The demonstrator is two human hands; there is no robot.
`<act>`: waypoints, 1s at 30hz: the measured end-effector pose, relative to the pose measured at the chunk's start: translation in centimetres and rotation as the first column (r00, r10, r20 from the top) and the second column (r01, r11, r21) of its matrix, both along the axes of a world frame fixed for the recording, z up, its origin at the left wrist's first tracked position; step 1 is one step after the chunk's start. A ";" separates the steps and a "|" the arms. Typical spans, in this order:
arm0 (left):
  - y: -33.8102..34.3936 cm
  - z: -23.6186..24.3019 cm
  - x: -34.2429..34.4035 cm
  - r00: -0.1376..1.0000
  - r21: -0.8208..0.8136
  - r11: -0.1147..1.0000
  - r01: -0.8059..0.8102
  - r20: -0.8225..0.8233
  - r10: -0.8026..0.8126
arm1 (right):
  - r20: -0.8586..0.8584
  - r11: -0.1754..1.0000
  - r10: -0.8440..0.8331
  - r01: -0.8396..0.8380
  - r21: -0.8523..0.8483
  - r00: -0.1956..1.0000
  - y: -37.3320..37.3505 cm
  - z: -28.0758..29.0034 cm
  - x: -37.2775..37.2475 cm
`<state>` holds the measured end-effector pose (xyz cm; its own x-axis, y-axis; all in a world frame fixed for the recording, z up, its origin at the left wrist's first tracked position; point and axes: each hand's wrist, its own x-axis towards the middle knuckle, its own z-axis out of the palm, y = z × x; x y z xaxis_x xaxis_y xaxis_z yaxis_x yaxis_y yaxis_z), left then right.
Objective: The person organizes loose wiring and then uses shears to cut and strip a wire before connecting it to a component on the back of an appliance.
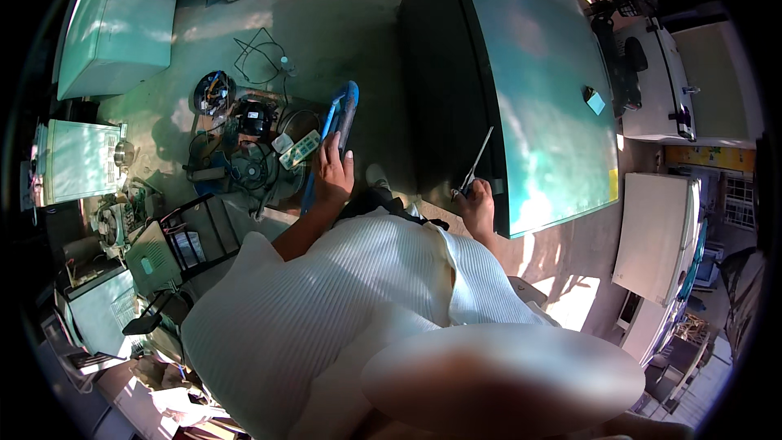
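My left hand (332,175) is open, its fingers stretched out and the thumb apart, against or just beside a bent blue tube frame (349,96). Whether the fingers touch the tube, I cannot tell. In my closed right hand (477,205) is a long, slim metal tool (481,155), its thin end pointing up and away from me. Its exact kind does not show clearly. The tool is beside the dark side of a large cabinet-like appliance (554,106) with a glossy greenish face. A small light-blue and dark object (595,101) rests on that face.
Left of the blue frame lie a motor-like part (254,118), a power strip (300,150), a coiled wire part (214,94) and loose cable (259,53) on the floor. White appliances (122,24) stand at the far left, another pale cabinet (656,236) at right. My shoe (376,176) is between my hands.
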<state>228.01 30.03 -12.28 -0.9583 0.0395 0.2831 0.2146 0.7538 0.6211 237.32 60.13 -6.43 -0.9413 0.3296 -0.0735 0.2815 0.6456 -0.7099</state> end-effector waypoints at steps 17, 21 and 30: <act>-0.7 -1.9 -1.9 0.808 -0.009 0.819 -0.574 0.154 0.568 | 0.664 0.618 0.227 0.421 -0.663 0.712 -7.9 -5.6 -35.7; -0.1 -1.0 -2.6 0.646 0.037 0.652 -0.758 0.183 0.741 | 0.663 0.718 0.398 0.234 -0.655 0.634 -10.0 -9.1 -43.7; 1.5 -1.1 -4.3 0.022 -0.650 0.178 -0.739 0.240 0.970 | 0.384 0.509 0.843 -0.790 -0.342 0.377 -20.7 -8.5 -65.8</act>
<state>223.71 31.55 -13.34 -0.2413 -0.9691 -0.0518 -0.9705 0.2411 0.0092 171.50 39.46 -14.96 -0.5800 -0.6124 -0.5371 -0.0604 0.6899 -0.7214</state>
